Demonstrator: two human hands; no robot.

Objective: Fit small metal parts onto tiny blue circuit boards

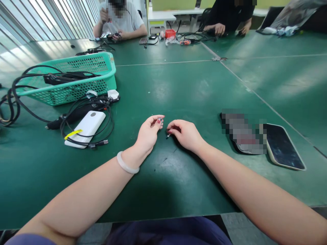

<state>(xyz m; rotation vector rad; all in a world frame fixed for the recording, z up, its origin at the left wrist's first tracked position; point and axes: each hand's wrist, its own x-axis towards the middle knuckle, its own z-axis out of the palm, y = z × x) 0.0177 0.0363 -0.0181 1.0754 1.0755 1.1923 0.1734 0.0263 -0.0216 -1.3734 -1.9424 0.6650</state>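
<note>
My left hand [148,133], with a pale bangle [125,165] at the wrist, pinches a small greyish metallic piece [160,120] between thumb and fingers. Close by on the right, my right hand [186,134] is closed in a pinch on a tiny dark piece [168,134] with a light tip. Both pieces are too small to name. The two hands are a short gap apart, just over the green tabletop [163,190]. A few dark specks lie on the surface below them.
Left stands a green plastic basket [76,89] with a black device and cables. Before it lie a white power bank [88,127] and looped black cable. At right are a blurred-out dark object [233,144] and a phone [284,146]. Two people sit across the table near a red box [170,33].
</note>
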